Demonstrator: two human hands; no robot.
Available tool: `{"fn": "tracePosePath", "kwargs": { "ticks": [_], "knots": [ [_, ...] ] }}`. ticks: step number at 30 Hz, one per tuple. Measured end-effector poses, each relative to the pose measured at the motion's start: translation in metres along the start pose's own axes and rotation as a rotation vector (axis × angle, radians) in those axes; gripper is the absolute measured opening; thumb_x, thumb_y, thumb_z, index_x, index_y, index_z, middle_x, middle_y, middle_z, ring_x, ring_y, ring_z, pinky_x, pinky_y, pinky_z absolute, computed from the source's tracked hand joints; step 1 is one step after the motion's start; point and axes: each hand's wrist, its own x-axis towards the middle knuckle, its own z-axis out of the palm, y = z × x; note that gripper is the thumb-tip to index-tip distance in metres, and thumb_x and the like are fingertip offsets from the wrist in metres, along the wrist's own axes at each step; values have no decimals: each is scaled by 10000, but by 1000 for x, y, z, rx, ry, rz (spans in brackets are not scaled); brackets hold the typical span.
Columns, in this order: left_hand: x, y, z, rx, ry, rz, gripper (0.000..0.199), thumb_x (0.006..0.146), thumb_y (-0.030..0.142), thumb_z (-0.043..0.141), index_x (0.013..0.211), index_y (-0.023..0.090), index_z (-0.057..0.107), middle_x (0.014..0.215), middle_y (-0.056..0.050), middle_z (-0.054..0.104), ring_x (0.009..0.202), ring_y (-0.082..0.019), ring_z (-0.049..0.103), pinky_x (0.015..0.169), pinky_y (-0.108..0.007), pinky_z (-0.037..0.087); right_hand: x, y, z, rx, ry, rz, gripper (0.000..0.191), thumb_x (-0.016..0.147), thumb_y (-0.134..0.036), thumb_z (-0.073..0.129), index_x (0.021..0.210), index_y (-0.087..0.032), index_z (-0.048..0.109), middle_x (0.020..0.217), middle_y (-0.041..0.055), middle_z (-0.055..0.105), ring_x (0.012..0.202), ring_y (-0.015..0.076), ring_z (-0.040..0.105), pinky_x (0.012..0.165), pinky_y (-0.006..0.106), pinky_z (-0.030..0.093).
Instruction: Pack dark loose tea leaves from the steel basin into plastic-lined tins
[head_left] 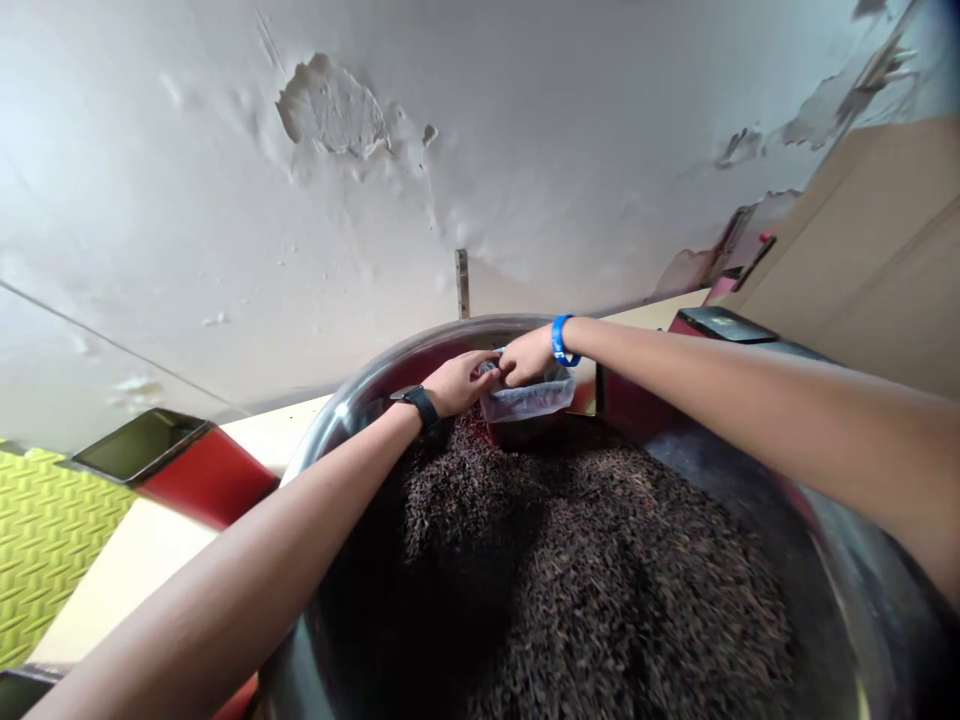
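Note:
A large round metal basin (330,425) holds a heap of dark dried leaves (645,560). Near its far rim stands a red box (525,430) lined with a clear plastic bag (536,400). My left hand (461,383), with a black watch on the wrist, is closed on the bag's edge at the box's left corner. Beside it, my right hand (525,358), with a blue wristband, has its fingers bent down at the box's opening. What those fingers hold, if anything, is hidden. The two hands nearly touch.
An open red box (210,475) lies tilted left of the basin, near a yellow-green textured mat (52,540). Another red box (630,400) stands to the right, with a dark-topped box (724,325) behind. A wall with peeling paint (225,200) rises behind the basin.

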Motion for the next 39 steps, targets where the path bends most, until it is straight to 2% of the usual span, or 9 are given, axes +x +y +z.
{"fn": "tracePosePath", "kwargs": {
  "ticks": [2,4,6,8,11,15,23,28,39],
  "knots": [
    [-1,1,0,-18,1,0,409,841,370,394,1199,181,457,1053,-61,592,827,-131,564,747,-252,444,-14,2,-5,-94,35,-52,209,722,-291,564,864,-163,651,828,41,637,773,186,566,720,307,413],
    [-2,2,0,-24,14,-21,450,837,369,403,1251,193,396,1010,-61,608,808,-132,570,728,-253,444,-31,8,-1,-194,192,-89,288,783,-295,455,995,-183,614,969,65,618,893,206,541,794,330,384],
    [-3,1,1,-43,26,-55,520,832,373,413,1313,210,299,1060,-66,595,827,-132,574,740,-255,443,-45,19,10,-241,358,-71,354,793,-307,426,1094,-177,560,1097,92,564,1008,237,489,870,368,348],
    [-2,-1,1,-73,31,-79,526,847,377,385,1332,220,255,1138,-67,562,888,-132,570,788,-257,433,-53,34,24,-218,428,-14,408,782,-326,441,1147,-165,523,1170,103,520,1074,254,448,921,390,316],
    [-2,-8,2,-45,18,-122,417,889,357,269,1262,205,379,1164,-55,551,996,-141,534,866,-261,397,-54,56,39,-99,404,87,425,793,-342,420,1171,-168,507,1155,90,543,1058,233,479,918,365,344],
    [-6,-25,13,172,-202,-290,358,869,327,310,1060,162,563,1062,-68,604,960,-182,551,844,-277,408,-51,64,43,-37,416,160,393,800,-318,398,1147,-187,527,1086,65,597,988,210,538,861,330,395],
    [-28,-59,60,291,-336,-439,657,752,592,404,1259,172,396,1220,-135,473,1081,-260,484,889,-326,378,-53,57,47,5,438,186,379,781,-296,426,1125,-181,536,1059,70,612,949,205,559,835,311,406],
    [-33,-52,72,351,-395,-508,749,666,702,392,1260,248,380,1216,-140,434,1049,-318,491,854,-401,383,-54,56,46,8,455,214,347,779,-267,429,1090,-184,559,990,70,635,886,192,577,791,295,413],
    [-31,-24,76,401,-488,-532,746,607,694,450,1179,214,451,1120,-159,473,972,-331,529,792,-416,418,-51,64,50,44,451,304,369,785,-203,388,1119,-208,544,986,62,638,880,187,580,757,281,410]
  ]
}}
